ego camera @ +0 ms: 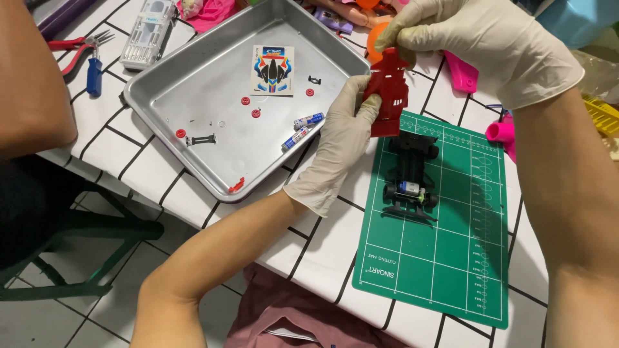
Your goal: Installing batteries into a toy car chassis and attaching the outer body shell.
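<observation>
Both my hands wear pale latex gloves. My left hand [338, 145] grips the lower side of a red plastic toy car body shell [387, 96], held upright above the table. From above, my right hand [477, 42] pinches the shell's top end. Below the shell, a black toy car chassis [411, 177] with wheels and a battery lies on a green cutting mat [445, 258].
A metal tray [193, 84] at left holds a sticker sheet [272, 69], two small batteries [301, 129], red round parts and black bits. Pliers [77, 51], a blue-handled tool and a screwdriver case [147, 32] lie at far left. Pink plastic pieces [500, 132] sit right of the mat.
</observation>
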